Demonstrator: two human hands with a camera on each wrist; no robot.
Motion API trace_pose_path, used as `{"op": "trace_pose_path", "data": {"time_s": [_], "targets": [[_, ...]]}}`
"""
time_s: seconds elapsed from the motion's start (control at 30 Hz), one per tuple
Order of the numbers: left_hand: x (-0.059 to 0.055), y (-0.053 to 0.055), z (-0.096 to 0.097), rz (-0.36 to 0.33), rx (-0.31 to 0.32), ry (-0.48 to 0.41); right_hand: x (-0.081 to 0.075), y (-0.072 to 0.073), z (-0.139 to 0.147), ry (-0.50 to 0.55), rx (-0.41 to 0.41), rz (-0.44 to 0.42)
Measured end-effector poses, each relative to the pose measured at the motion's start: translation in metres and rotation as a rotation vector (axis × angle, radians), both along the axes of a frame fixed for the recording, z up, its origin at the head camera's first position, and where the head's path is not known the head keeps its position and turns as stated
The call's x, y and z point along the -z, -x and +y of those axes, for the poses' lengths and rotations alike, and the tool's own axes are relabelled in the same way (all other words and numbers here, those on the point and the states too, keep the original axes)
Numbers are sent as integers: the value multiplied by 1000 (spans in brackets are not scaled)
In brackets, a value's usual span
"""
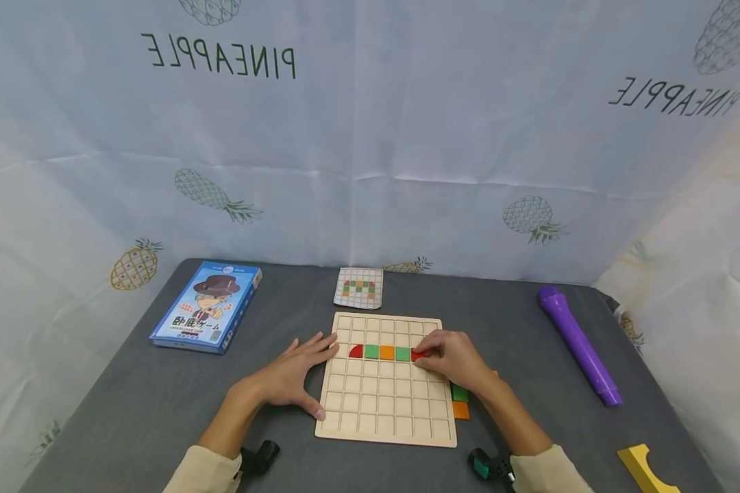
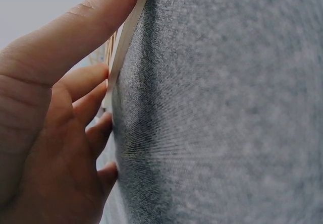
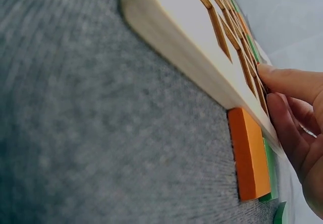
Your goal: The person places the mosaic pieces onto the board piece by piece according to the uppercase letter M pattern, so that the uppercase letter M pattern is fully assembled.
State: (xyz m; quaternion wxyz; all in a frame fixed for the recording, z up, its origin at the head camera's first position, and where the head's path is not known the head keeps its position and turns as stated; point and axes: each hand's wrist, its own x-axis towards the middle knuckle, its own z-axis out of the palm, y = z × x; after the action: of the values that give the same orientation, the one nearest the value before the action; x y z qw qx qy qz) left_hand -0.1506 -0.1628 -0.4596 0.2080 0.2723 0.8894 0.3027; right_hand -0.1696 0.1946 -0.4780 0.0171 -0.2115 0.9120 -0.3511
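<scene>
While the thumb and fingertips of the right hand (image 1: pixel 453 357) pinch a red piece (image 1: pixel 416 355), that piece lies at the right end of a row of colored tiles on a wooden board (image 1: pixel 385 424). Whether it sits fully down in its cell: cannot tell, fingers partly cover it. Gap between thumb and fingers: narrow, only the piece's width.

Row, third from the far edge, left to right: rounded red tile (image 1: pixel 356 351), green tile (image 1: pixel 372 351), orange tile (image 1: pixel 387 352), second green tile (image 1: pixel 403 354), then the pinched piece.

Left hand (image 1: pixel 290 376): thumb and fingers spread wide, grasping nothing; thumb touches the board's left edge near the close corner, fingertips reach the same edge farther up.

Right beside the board's right edge, on the gray table (image 1: pixel 296 465): loose orange block (image 1: pixel 461 409), loose green block (image 1: pixel 460 394) next to it.

Beyond the far edge: small pattern card (image 1: pixel 358 287). Far left: blue box (image 1: pixel 206 308). Right, well apart from the board: purple tube (image 1: pixel 580 346), lying slantwise; nearer the person, yellow block (image 1: pixel 646 471) with a curved notch. Behind the table: pale curtain (image 1: pixel 407 123), pineapple prints, mirrored lettering.
</scene>
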Motion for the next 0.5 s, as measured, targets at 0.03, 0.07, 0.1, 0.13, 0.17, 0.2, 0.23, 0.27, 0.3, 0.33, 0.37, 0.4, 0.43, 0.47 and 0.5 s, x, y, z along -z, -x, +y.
{"op": "trace_pose_path", "data": {"time_s": [0.03, 0.07, 0.1, 0.13, 0.17, 0.2, 0.23, 0.27, 0.3, 0.33, 0.37, 0.4, 0.43, 0.47, 0.5], "targets": [[0, 0, 0, 1, 3, -2, 1, 0, 0, -4, 0, 1], [1, -1, -1, 1, 5, -2, 2, 0, 0, -6, -2, 2], [2, -1, -1, 3, 6, -4, 2, 0, 1, -5, -5, 2], [2, -1, -1, 4, 6, -5, 3, 0, 1, -3, -10, 5], [2, -1, -1, 6, 6, -6, 3, 0, 1, 1, -15, 8], [2, -1, -2, 6, 5, -6, 3, 1, 1, 4, -22, 11], [2, -1, -2, 6, 5, -5, 3, 1, 1, 8, -28, 13], [2, 0, -2, 5, 4, -4, 3, 2, 1, 11, -34, 14], [2, 0, -2, 5, 4, -5, 3, 2, 1, 13, -38, 17], [2, 0, -2, 4, 4, -4, 3, 2, 1, 15, -42, 19], [2, 0, -2, 3, 5, -1, 3, 2, 1, 15, -45, 19], [2, 0, -2, 3, 6, 0, 2, 2, 2, 14, -46, 17], [2, 0, -2, 1, 6, 2, 2, 2, 2, 12, -46, 16], [2, 0, -2, 2, 6, 2, 2, 2, 2, 9, -46, 13], [2, 0, -1, 2, 6, 4, 1, 2, 2, 8, -48, 12]]}}
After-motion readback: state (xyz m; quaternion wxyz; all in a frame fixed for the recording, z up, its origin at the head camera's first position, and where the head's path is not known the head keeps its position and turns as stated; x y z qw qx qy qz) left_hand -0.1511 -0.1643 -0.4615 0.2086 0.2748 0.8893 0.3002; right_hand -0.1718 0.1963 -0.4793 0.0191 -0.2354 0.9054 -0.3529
